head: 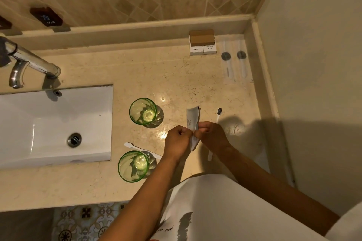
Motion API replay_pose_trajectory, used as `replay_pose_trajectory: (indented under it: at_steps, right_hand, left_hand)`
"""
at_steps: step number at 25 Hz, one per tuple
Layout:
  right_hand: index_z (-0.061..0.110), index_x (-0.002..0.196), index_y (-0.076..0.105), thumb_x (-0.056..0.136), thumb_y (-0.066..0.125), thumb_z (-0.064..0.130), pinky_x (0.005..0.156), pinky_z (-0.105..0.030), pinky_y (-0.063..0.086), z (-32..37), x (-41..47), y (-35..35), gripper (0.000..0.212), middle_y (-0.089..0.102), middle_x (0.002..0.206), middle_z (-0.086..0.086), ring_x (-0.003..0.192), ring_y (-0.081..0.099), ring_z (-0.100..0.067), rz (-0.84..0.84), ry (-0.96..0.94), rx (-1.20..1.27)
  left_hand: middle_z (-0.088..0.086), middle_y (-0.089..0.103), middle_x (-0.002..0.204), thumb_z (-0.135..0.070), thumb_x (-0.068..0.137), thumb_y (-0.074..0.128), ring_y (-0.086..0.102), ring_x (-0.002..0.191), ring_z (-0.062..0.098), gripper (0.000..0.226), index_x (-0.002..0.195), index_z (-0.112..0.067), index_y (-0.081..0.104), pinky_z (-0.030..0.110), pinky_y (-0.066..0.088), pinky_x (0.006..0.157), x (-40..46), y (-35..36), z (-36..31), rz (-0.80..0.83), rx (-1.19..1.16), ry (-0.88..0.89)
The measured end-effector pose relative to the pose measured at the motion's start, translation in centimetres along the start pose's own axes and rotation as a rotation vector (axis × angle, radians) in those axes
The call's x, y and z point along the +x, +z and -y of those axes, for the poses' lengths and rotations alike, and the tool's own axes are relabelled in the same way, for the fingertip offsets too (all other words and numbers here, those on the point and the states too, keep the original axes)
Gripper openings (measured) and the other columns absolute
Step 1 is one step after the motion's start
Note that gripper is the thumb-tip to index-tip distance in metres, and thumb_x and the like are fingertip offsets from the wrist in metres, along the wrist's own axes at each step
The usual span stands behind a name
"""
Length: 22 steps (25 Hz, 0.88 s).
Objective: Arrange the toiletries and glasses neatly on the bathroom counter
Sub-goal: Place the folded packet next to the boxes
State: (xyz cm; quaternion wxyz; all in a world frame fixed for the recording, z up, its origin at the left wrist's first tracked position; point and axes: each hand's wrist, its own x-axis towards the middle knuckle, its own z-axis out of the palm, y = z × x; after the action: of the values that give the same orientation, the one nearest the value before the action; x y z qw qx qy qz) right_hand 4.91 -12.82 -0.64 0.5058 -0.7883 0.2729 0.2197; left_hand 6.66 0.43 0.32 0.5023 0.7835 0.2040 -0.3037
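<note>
Both hands pinch a small white sachet [192, 117] above the beige counter [121, 68]; my left hand [177, 140] grips its lower left, my right hand [210, 135] its lower right. A white toothbrush [217, 116] with dark bristles lies under my right hand. Two green glasses stand upright left of my hands, one farther [143, 111], one nearer [133, 166]. A second white toothbrush [135, 147] lies between them, partly hidden by my left wrist.
Two small white-and-brown boxes [202, 43] stand at the back wall. Two wrapped items [236, 62] lie in the back right corner. A white sink [54, 125] with a chrome tap [29, 60] fills the left. A wall bounds the right.
</note>
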Motion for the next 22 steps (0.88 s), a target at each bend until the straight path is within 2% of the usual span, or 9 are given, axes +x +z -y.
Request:
replay_pose_trajectory:
  at_steps: [2,4,7,9,12,15,17,19,22]
  right_hand:
    - [0.005,0.087,0.072,0.078,0.064,0.026,0.067,-0.021,0.052,-0.1,-0.2,-0.2,0.024,0.072,0.082,-0.003,0.079,0.066,-0.016,0.013,-0.015,0.052]
    - [0.001,0.078,0.067,0.081,0.063,0.019,0.067,-0.027,0.051,0.0,-0.6,-0.2,0.018,0.066,0.073,-0.003,0.069,0.06,-0.015,-0.003,0.014,0.185]
    - [-0.001,0.079,0.066,0.089,0.057,0.007,0.066,-0.033,0.047,0.5,-1.1,-0.4,0.016,0.061,0.068,-0.005,0.064,0.053,-0.017,-0.007,0.065,0.339]
    - [0.006,0.083,0.069,0.091,0.056,0.007,0.06,-0.03,0.045,1.0,-1.4,-0.5,0.016,0.061,0.07,-0.006,0.062,0.052,-0.016,0.028,0.094,0.383]
    - [0.009,0.085,0.069,0.094,0.056,0.01,0.053,-0.027,0.038,1.1,-1.4,-0.4,0.016,0.057,0.055,0.003,0.053,0.044,-0.015,0.046,0.124,0.386]
    - [0.013,0.086,0.07,0.098,0.059,0.017,0.052,-0.027,0.037,1.2,-1.3,-0.6,0.016,0.054,0.048,0.005,0.049,0.043,-0.016,0.049,0.117,0.416]
    - [0.017,0.09,0.072,0.097,0.063,0.022,0.051,-0.023,0.04,1.6,-1.4,-1.0,0.012,0.056,0.049,0.008,0.048,0.049,-0.01,0.096,0.044,0.366]
    - [0.015,0.098,0.072,0.095,0.066,0.021,0.051,-0.014,0.042,2.1,-1.0,-1.5,0.009,0.062,0.054,0.015,0.051,0.055,0.001,0.117,-0.015,0.314]
    - [0.01,0.102,0.073,0.094,0.068,0.019,0.056,-0.012,0.045,3.3,0.4,-2.2,0.013,0.065,0.062,0.015,0.058,0.059,0.003,0.053,-0.056,0.323]
  left_hand:
    - [0.008,0.068,0.091,-0.019,0.089,0.066,0.065,0.082,0.019,0.021,0.105,-0.005,0.063,0.023,0.05,0.066,-0.6,-0.3,-0.5,0.015,-0.092,-0.015]
    - [0.009,0.07,0.099,-0.025,0.09,0.069,0.068,0.087,0.018,0.032,0.116,-0.008,0.06,0.025,0.055,0.072,-0.8,-0.5,-0.6,0.075,-0.253,-0.054]
    - [0.01,0.073,0.089,-0.03,0.092,0.067,0.068,0.08,0.019,0.027,0.104,-0.005,0.07,0.028,0.054,0.069,-0.7,-1.0,-0.8,0.135,-0.473,-0.103]
    - [0.013,0.067,0.081,-0.024,0.09,0.069,0.062,0.075,0.022,0.025,0.095,0.001,0.071,0.029,0.051,0.066,-0.4,-1.3,-1.0,0.119,-0.407,-0.067]
    - [0.011,0.064,0.077,-0.012,0.085,0.072,0.058,0.069,0.018,0.014,0.092,0.0,0.07,0.026,0.049,0.059,0.1,-2.0,-1.7,0.108,-0.338,-0.018]
    - [0.007,0.064,0.072,-0.016,0.073,0.07,0.058,0.067,0.018,0.024,0.091,-0.001,0.068,0.033,0.047,0.063,1.1,-2.5,-2.7,0.092,-0.274,0.039]
    - [0.004,0.066,0.073,-0.019,0.068,0.069,0.061,0.068,0.018,0.027,0.089,-0.003,0.067,0.035,0.049,0.066,1.8,-2.7,-3.8,0.058,-0.231,0.068]
    - [0.003,0.066,0.076,-0.014,0.072,0.073,0.062,0.069,0.017,0.022,0.091,-0.006,0.066,0.034,0.051,0.068,2.6,-2.7,-5.0,0.049,-0.22,0.104]
    - [0.003,0.069,0.086,-0.014,0.079,0.077,0.065,0.076,0.017,0.026,0.102,-0.009,0.065,0.035,0.056,0.072,3.6,-2.9,-6.9,0.058,-0.18,0.159]
